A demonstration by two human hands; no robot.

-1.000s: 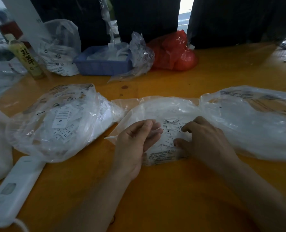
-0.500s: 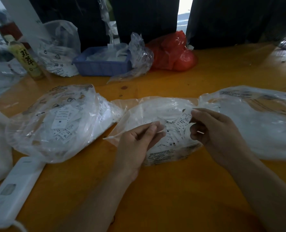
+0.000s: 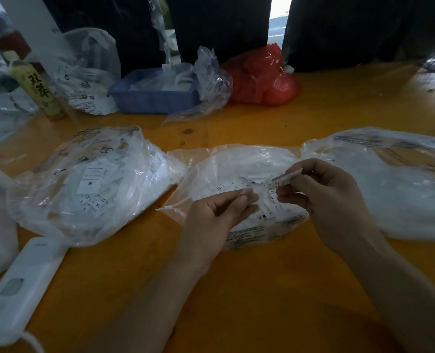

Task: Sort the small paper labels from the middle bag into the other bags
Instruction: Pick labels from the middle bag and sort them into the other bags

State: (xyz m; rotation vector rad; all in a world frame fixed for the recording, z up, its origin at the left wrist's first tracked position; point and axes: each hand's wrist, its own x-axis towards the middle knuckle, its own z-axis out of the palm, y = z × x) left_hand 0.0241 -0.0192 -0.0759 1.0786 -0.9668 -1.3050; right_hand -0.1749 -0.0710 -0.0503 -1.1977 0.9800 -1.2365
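Since the last frame I'm lifting my right hand (image 3: 331,197), pinching a label (image 3: 286,179); left hand (image 3: 219,212) is pinching another above the middle bag (image 3: 239,164), which is holding plenty yet.

Orange wooden table (image 3: 275,289), bearing three clear plastic bags in a row: left bag of white labels (image 3: 84,184), middle bag (image 3: 236,169), right bag (image 3: 389,189). Farther back, blue plastic basket (image 3: 155,98), red plastic bag (image 3: 262,75), yellow-green bottle (image 3: 42,93). Near left, white flat device (image 3: 20,291).
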